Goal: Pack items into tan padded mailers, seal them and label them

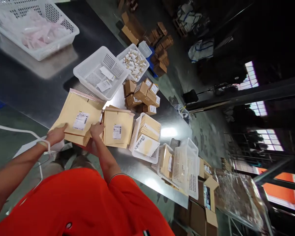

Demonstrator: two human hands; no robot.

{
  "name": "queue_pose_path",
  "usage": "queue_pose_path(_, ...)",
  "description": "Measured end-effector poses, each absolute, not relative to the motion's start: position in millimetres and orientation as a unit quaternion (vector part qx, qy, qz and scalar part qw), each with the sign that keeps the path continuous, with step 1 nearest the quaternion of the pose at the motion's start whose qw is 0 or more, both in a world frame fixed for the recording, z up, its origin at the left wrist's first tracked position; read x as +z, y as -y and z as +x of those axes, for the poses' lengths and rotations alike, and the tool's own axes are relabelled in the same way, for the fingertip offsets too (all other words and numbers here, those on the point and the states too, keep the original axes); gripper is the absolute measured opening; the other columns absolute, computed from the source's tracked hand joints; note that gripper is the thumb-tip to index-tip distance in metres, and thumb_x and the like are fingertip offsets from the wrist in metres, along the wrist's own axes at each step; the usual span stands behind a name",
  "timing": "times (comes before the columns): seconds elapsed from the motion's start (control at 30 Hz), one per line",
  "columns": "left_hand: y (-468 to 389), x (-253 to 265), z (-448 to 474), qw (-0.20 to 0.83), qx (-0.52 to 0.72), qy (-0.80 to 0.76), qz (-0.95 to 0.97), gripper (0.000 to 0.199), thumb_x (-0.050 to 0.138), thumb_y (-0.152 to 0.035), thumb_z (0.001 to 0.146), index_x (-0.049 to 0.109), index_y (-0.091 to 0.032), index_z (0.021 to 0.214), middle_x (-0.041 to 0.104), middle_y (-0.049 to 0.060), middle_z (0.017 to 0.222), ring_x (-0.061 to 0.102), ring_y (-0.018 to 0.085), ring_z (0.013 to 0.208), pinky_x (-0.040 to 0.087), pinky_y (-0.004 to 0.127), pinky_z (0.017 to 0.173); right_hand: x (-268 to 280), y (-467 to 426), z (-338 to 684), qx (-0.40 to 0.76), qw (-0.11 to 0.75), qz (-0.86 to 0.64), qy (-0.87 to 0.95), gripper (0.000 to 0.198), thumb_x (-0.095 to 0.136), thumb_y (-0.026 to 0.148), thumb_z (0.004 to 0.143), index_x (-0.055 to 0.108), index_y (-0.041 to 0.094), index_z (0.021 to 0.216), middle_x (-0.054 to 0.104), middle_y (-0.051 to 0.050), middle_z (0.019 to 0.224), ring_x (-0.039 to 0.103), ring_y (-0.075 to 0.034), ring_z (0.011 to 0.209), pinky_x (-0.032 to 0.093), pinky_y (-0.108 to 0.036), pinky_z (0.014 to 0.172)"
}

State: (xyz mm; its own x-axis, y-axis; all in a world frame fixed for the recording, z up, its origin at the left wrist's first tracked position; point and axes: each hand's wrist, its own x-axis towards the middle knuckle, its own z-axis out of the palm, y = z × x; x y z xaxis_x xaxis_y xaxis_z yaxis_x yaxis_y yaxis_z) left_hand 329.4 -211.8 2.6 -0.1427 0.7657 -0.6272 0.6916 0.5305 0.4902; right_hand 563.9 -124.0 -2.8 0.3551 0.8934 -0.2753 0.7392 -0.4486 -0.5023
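Tan padded envelopes [73, 106] with a printed shipping label lie in a stack at the table's near edge. My left hand [57, 134] is closed on the stack's lower left corner, thumb on top and fingers underneath. On the stack's right edge, my right hand [97, 130] is closed, its fingertips partly hidden between this stack and the neighbouring one. That second stack of labelled envelopes [125, 127] lies just right of my right hand. Beyond the envelopes stands a white plastic basket [80, 70] with two labelled slips inside.
Further along the metal table [147, 175] are small cardboard boxes [147, 93], a basket of small white-and-tan items [145, 73], and a basket of envelopes [151, 160]. A basket of pinkish plastic packets [39, 54] stands at upper left. A white cable [17, 127] crosses near my left wrist.
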Motion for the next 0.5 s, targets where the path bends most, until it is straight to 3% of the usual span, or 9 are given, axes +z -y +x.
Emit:
queue_pose_path(0.1, 208.1, -3.6, 330.8, 0.437, 0.043, -0.756, 0.486, 0.080, 0.072, -0.020, 0.079, 0.080, -0.007, 0.158, 0.084, 0.025, 0.106, 0.080, 0.051, 0.116, 0.059, 0.058, 0.106, 0.0, 126.7, 559.8, 0.275, 0.170, -0.799, 0.507, 0.029, 0.077, 0.010, 0.094, 0.083, 0.012, 0.122, 0.079, -0.030, 0.146, 0.076, -0.043, 0.142, 0.066, -0.060, 0.120)
queue_pose_path(0.2, 210.1, -4.6, 324.2, 0.441, 0.081, -0.736, 0.507, 0.073, 0.072, -0.028, 0.082, 0.081, -0.007, 0.152, 0.083, 0.018, 0.100, 0.079, 0.043, 0.112, 0.059, 0.045, 0.100, 6.1, 127.7, 565.4, 0.311, 0.201, -0.783, 0.500, 0.041, 0.073, 0.013, 0.094, 0.078, 0.016, 0.134, 0.086, -0.018, 0.123, 0.084, -0.035, 0.117, 0.071, -0.046, 0.101)
queue_pose_path(0.33, 225.4, 7.0, 315.9, 0.485, 0.174, -0.708, 0.483, 0.077, 0.072, -0.060, 0.085, 0.081, -0.015, 0.147, 0.079, 0.007, 0.089, 0.070, 0.029, 0.089, 0.056, 0.032, 0.078, 31.5, 136.5, 639.8, 0.341, 0.237, -0.772, 0.481, 0.041, 0.067, 0.014, 0.092, 0.074, 0.020, 0.132, 0.081, -0.003, 0.096, 0.081, -0.024, 0.090, 0.065, -0.031, 0.083)
queue_pose_path(0.4, 235.0, 16.7, 316.0, 0.540, 0.255, -0.701, 0.390, 0.083, 0.084, -0.078, 0.069, 0.085, -0.018, 0.127, 0.081, 0.007, 0.093, 0.067, 0.027, 0.085, 0.056, 0.031, 0.072, 50.6, 144.7, 697.7, 0.331, 0.259, -0.784, 0.457, 0.038, 0.065, 0.013, 0.091, 0.072, 0.020, 0.127, 0.077, 0.000, 0.090, 0.077, -0.022, 0.085, 0.062, -0.028, 0.081)
queue_pose_path(0.47, 241.4, 27.4, 319.5, 0.588, 0.310, -0.685, 0.300, 0.087, 0.100, -0.078, 0.049, 0.085, -0.018, 0.111, 0.085, 0.010, 0.104, 0.070, 0.028, 0.093, 0.058, 0.031, 0.073, 69.9, 149.3, 752.4, 0.295, 0.270, -0.814, 0.421, 0.035, 0.063, 0.013, 0.092, 0.071, 0.020, 0.125, 0.077, -0.001, 0.090, 0.076, -0.021, 0.084, 0.062, -0.028, 0.080)
queue_pose_path(0.5, 243.0, 32.7, 322.4, 0.607, 0.314, -0.674, 0.279, 0.091, 0.105, -0.073, 0.043, 0.085, -0.018, 0.113, 0.085, 0.010, 0.105, 0.072, 0.029, 0.096, 0.059, 0.030, 0.075, 78.5, 148.8, 774.6, 0.274, 0.271, -0.828, 0.408, 0.034, 0.063, 0.012, 0.093, 0.072, 0.019, 0.125, 0.078, -0.003, 0.092, 0.077, -0.021, 0.085, 0.063, -0.029, 0.082)
